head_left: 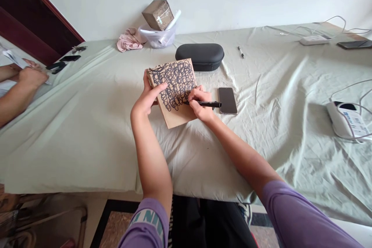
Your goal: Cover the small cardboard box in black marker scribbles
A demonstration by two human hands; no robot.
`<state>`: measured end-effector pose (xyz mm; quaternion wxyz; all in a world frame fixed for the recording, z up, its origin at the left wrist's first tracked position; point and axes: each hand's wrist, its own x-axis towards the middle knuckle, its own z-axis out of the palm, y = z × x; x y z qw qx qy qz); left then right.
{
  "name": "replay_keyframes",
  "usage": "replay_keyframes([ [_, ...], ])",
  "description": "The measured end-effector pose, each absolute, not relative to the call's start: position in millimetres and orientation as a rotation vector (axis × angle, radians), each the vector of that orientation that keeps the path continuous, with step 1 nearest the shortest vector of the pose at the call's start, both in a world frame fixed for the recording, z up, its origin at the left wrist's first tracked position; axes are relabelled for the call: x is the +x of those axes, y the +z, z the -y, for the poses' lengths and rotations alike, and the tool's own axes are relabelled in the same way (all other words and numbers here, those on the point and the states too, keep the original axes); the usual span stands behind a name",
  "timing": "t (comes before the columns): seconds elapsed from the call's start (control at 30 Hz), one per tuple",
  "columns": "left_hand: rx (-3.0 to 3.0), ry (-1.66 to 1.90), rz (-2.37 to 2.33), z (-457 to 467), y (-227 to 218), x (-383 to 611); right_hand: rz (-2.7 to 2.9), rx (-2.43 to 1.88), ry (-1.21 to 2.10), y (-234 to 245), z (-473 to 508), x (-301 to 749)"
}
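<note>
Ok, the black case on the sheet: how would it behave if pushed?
The case looks stiff, with a smooth rounded shell. Low and wide, it would probably slide, not tip. The creased sheet may drag it.

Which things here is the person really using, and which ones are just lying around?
In use:
left hand holding a scribbled brown card; right hand gripping a black marker

Just lying about:
black zip case; smartphone; small pen; pink cloth; clear plastic tub
</note>
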<state>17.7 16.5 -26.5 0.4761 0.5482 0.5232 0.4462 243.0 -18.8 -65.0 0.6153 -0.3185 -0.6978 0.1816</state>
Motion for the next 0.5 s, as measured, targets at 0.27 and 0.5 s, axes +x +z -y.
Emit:
replay_keyframes([
  [0.27,1.382,1.139,-1.206,-32,-41,11,1.525,-0.829,0.44,-65,21,240],
  [0.5,1.357,1.179,-1.213,-19,-28,21,1.362,-0.769,0.567,-42,13,264],
])
